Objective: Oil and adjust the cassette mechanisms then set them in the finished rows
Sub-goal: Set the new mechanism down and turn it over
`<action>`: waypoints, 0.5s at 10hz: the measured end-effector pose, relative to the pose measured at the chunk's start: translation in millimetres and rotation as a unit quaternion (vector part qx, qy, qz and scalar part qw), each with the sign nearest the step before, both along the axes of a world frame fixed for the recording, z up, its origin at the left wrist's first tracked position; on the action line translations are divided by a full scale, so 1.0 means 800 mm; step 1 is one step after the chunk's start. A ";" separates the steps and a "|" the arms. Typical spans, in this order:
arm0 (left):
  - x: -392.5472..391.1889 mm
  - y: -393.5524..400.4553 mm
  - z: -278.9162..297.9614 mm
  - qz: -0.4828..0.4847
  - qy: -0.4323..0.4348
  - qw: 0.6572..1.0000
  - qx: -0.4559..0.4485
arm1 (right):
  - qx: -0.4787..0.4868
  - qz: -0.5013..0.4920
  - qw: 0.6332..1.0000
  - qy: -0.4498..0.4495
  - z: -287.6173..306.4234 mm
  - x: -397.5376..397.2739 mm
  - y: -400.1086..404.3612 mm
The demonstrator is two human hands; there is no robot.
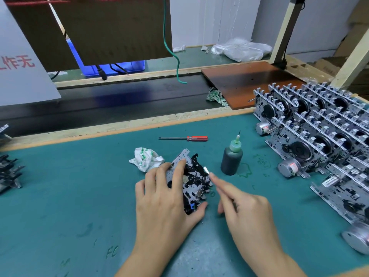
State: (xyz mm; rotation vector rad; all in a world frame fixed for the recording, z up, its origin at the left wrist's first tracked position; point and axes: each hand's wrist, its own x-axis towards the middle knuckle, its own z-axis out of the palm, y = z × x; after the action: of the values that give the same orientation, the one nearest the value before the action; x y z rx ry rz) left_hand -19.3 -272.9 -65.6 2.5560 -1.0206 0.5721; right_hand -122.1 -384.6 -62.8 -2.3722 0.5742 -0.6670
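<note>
On green counter (60,196), centre: cassette mechanism (191,182), clasped by left hand (165,202) grip. Right hand (245,208) grip loose, forefinger extended, nothing held. Oil bottle (231,158) just beside; finished rows (319,136) at right.

Left hand (165,204), right hand (249,214) bare; forearms bare, no sleeves, rings or watch visible.

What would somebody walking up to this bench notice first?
Probably the two hands at the centre of the green mat: the left hand grips a cassette mechanism while the right hand points a blurred finger at its edge. Next, the rows of finished mechanisms standing at the right. Just behind the hands stand a dark oil bottle and lie a red-handled screwdriver and a crumpled rag.
</note>
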 end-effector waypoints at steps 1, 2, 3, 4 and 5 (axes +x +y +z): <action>0.000 0.001 0.001 0.000 0.000 1.000 0.000 | -0.008 0.003 1.000 0.004 -0.001 0.000 0.001; -0.001 0.000 0.001 0.000 0.002 1.000 0.000 | -0.015 -0.001 1.000 -0.004 -0.001 0.001 0.000; 0.000 0.000 0.001 -0.002 0.004 1.000 -0.004 | -0.015 0.003 1.000 -0.021 -0.003 -0.001 0.000; 0.000 0.000 0.001 -0.001 0.004 1.000 -0.002 | -0.020 -0.003 1.000 -0.011 -0.003 0.000 0.000; 0.000 0.000 0.001 -0.002 0.006 1.000 -0.003 | -0.017 0.000 0.999 -0.029 -0.003 -0.001 -0.002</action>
State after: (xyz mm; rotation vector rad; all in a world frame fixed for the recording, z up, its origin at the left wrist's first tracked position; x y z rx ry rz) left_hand -19.2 -272.8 -64.5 2.5476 -1.0184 0.5581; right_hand -122.5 -385.9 -65.2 -2.3756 0.5409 -0.7480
